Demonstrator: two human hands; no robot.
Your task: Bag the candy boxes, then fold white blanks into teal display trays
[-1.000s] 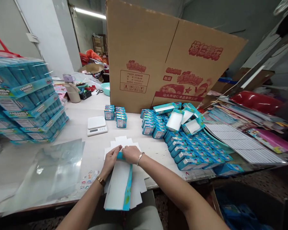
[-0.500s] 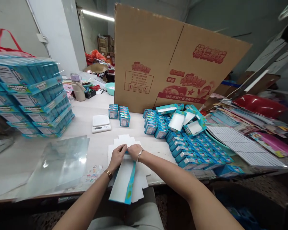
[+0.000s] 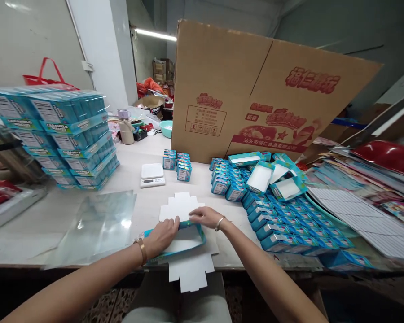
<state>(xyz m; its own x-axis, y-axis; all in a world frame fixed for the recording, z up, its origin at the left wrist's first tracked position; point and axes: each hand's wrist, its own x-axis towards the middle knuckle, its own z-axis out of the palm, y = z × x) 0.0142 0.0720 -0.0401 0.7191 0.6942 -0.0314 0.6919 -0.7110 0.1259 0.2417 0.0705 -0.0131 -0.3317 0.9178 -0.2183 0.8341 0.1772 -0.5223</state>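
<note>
Folding looks like our step in hand; next move probably calls for pressing the far side square and holding it. Clock centred on the work. Table (image 3: 234, 220): near edge at 6, by our lap (image 3: 185, 305). Carton (image 3: 242, 76) stands at 1 and limits reach that way. Stack of packed blue boxes (image 3: 84, 148) at 10, well apart. Rows of blue boxes (image 3: 289, 224) at 3; gap before them is our best working room. Clear sheets (image 3: 101, 224) lie at 9. White card (image 3: 190, 271) lies flat, poking past the edge at 6: possible snag. Tray (image 3: 190, 238) sits on it, dial centre. Scale (image 3: 152, 172) at 11. Left hand (image 3: 163, 237) grasps the tray's left part; right hand (image 3: 207, 217) touches its far wall, can't tell if pinching.
</note>
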